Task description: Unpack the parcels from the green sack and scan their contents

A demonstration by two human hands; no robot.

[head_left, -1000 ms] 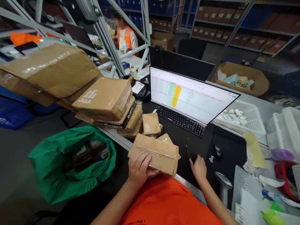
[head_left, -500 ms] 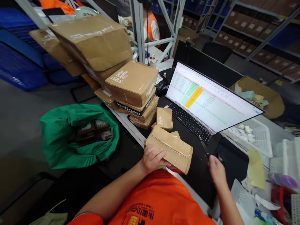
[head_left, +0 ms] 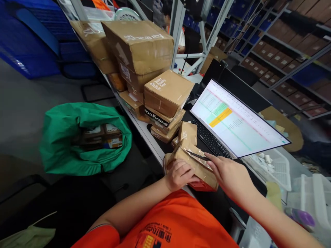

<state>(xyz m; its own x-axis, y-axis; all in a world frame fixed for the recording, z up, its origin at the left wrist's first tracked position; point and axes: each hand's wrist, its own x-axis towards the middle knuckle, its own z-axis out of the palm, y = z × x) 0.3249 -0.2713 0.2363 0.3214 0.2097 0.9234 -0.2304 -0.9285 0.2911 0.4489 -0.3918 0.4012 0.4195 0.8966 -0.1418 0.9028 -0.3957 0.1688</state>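
A small brown cardboard box (head_left: 199,168) is tilted at the desk's near edge, close to my body, with clear tape along its top. My left hand (head_left: 181,175) is closed over its left near side and grips it. In my right hand (head_left: 223,168) is a slim dark knife (head_left: 198,156), held low over the box with its tip on or just above the taped seam; I cannot tell whether it cuts in. Part of the box's right side is hidden by my right hand. Just behind stands another small box (head_left: 188,132).
Stacked cartons (head_left: 168,91) rise at the desk's left. A monitor (head_left: 240,120) and keyboard (head_left: 209,136) stand behind the box. On the floor at left lies an open green bag (head_left: 59,141) with boxes inside. White baskets (head_left: 281,165) are at right. A co-worker (head_left: 181,38) sits beyond the frame.
My right hand has come left from beside the keyboard, bringing the knife onto the box top. My left hand still grips the box. The camera view has shifted left.
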